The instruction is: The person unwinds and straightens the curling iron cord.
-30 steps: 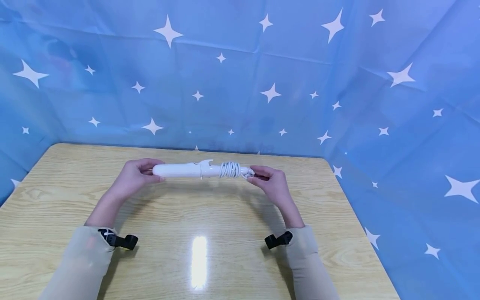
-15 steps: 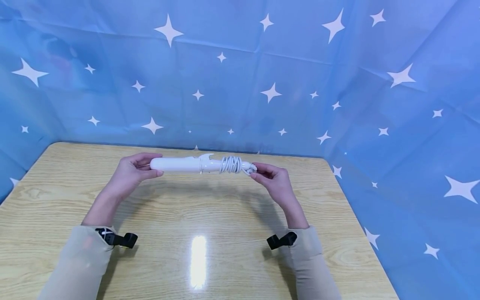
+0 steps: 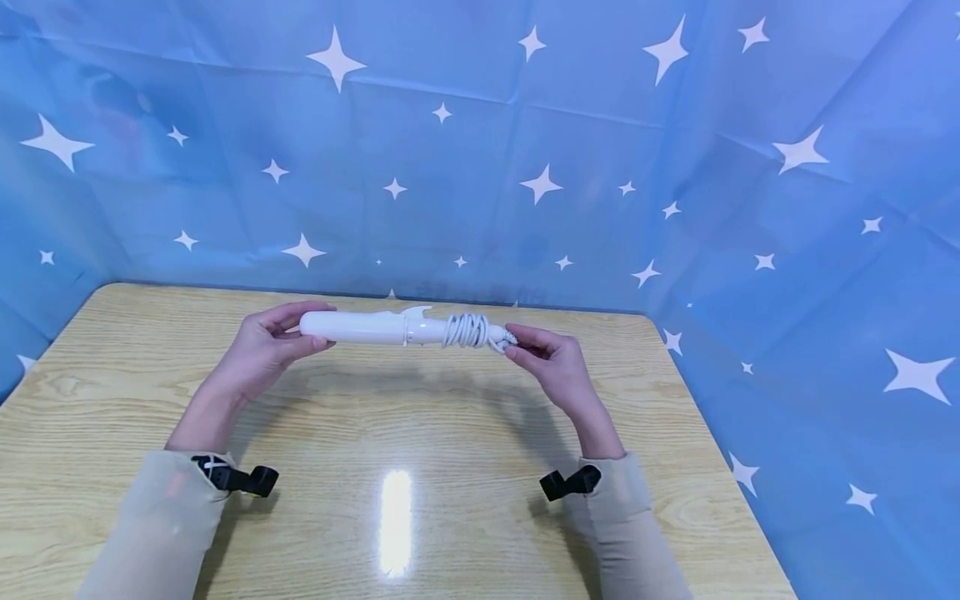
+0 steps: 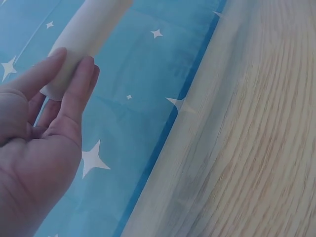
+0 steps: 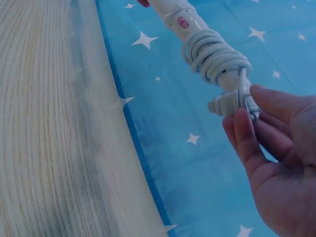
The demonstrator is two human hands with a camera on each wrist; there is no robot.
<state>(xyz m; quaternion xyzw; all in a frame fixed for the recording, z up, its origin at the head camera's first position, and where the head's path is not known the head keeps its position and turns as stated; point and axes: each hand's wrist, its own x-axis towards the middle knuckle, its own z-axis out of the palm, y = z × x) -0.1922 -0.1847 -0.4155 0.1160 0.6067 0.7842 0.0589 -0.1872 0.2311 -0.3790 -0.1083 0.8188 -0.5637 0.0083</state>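
A long white rod-shaped appliance (image 3: 360,327) is held level above the table by both hands. My left hand (image 3: 258,346) grips its smooth rounded left end between thumb and fingers; the left wrist view shows the fingertips around that end (image 4: 74,59). At the other end, my right hand (image 3: 555,367) pinches the tip beside the coiled cord (image 3: 467,331). In the right wrist view the cord (image 5: 212,54) wraps several times round the handle, near a pink button (image 5: 183,22) and a pale plug (image 5: 224,103).
The wood-grain table (image 3: 315,500) carries a bright light reflection and shadows of the arms. A blue curtain (image 3: 450,225) with white stars hangs behind the table's back edge and along its right side.
Both hands have raised the appliance slightly, its shadow now farther below it. My right hand has shifted a little to the right. Both grips stay in place.
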